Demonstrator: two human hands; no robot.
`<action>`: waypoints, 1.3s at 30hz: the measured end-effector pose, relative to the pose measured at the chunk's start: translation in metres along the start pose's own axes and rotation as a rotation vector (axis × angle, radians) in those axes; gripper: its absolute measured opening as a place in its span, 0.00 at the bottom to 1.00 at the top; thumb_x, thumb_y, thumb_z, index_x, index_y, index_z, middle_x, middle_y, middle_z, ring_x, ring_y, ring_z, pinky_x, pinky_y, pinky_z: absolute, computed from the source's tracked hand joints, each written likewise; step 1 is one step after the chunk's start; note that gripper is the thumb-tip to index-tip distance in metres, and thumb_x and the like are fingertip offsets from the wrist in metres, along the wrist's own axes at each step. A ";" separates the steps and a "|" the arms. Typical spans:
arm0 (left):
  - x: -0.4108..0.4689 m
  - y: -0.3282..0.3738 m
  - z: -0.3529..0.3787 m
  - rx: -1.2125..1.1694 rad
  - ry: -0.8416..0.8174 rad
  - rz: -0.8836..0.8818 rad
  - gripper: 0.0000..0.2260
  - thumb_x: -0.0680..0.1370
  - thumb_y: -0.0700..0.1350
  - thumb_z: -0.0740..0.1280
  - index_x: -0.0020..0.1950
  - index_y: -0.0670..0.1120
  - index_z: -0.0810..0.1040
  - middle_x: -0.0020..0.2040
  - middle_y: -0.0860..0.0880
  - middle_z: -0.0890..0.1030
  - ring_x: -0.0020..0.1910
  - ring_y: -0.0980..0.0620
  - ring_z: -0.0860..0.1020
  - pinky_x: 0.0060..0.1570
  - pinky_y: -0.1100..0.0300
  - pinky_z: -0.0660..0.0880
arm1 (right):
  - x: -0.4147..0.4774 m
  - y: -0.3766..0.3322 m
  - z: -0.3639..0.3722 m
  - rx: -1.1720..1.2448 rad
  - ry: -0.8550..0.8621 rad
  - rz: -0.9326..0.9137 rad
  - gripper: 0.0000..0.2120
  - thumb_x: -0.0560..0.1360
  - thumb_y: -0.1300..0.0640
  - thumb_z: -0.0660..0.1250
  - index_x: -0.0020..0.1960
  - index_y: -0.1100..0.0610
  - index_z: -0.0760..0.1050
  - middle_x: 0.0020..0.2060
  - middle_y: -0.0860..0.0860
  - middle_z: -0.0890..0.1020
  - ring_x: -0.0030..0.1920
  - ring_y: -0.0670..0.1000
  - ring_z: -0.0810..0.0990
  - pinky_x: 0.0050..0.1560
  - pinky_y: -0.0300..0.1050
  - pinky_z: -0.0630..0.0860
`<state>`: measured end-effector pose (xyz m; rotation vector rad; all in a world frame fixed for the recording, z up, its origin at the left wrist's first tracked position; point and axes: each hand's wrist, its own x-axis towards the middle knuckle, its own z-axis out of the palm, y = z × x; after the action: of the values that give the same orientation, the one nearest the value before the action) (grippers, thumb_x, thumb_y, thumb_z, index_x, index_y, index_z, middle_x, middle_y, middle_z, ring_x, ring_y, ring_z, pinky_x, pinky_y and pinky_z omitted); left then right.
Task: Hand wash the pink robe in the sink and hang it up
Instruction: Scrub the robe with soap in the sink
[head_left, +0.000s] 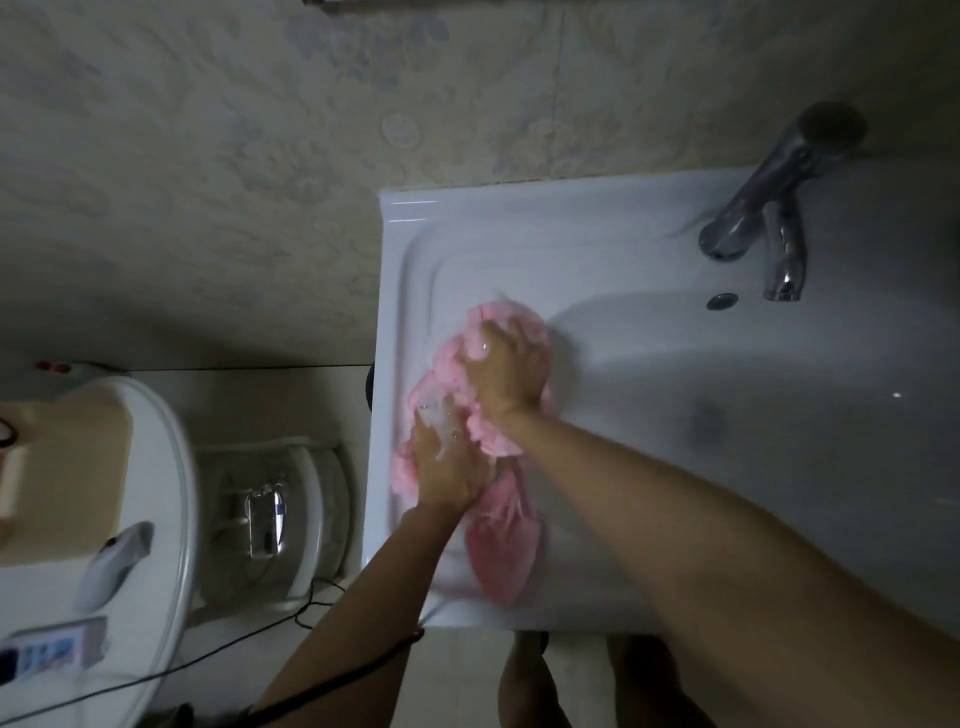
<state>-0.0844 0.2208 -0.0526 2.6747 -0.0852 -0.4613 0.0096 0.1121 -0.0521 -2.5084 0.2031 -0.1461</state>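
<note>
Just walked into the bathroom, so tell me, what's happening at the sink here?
A person is hand washing a pink robe on the flat left ledge of the white sink, not in the basin. The left hand and right hand both press into the bunched, sudsy fabric. No water shows at the faucet. Hanging it up is not yet done.

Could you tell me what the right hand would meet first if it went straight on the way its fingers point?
The right hand points up-left across the robe. Past the cloth it would likely meet the raised left rim of the sink, though depth is hard to judge here.
</note>
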 end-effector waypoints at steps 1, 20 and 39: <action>0.000 -0.001 -0.009 0.041 -0.029 0.131 0.53 0.63 0.76 0.57 0.77 0.43 0.49 0.75 0.40 0.58 0.72 0.39 0.61 0.71 0.47 0.60 | 0.010 0.001 0.004 -0.041 0.004 -0.080 0.15 0.60 0.47 0.75 0.44 0.52 0.83 0.40 0.54 0.82 0.33 0.57 0.81 0.31 0.44 0.75; -0.005 -0.031 0.033 -0.007 0.079 0.171 0.32 0.71 0.65 0.59 0.58 0.38 0.71 0.55 0.37 0.72 0.58 0.39 0.67 0.60 0.40 0.67 | -0.016 0.013 -0.026 0.044 -0.093 -0.053 0.16 0.70 0.49 0.71 0.54 0.55 0.82 0.51 0.54 0.80 0.50 0.57 0.79 0.46 0.46 0.76; 0.001 -0.021 0.027 -0.112 0.073 -0.096 0.28 0.66 0.57 0.62 0.62 0.50 0.58 0.57 0.41 0.76 0.63 0.40 0.66 0.58 0.63 0.47 | -0.022 0.003 0.011 -0.063 -0.010 -0.207 0.18 0.62 0.50 0.78 0.51 0.51 0.81 0.47 0.52 0.83 0.47 0.56 0.82 0.43 0.44 0.75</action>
<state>-0.0922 0.2286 -0.0846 2.5904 0.0885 -0.3861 -0.0111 0.1197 -0.0642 -2.5882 -0.0574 -0.2132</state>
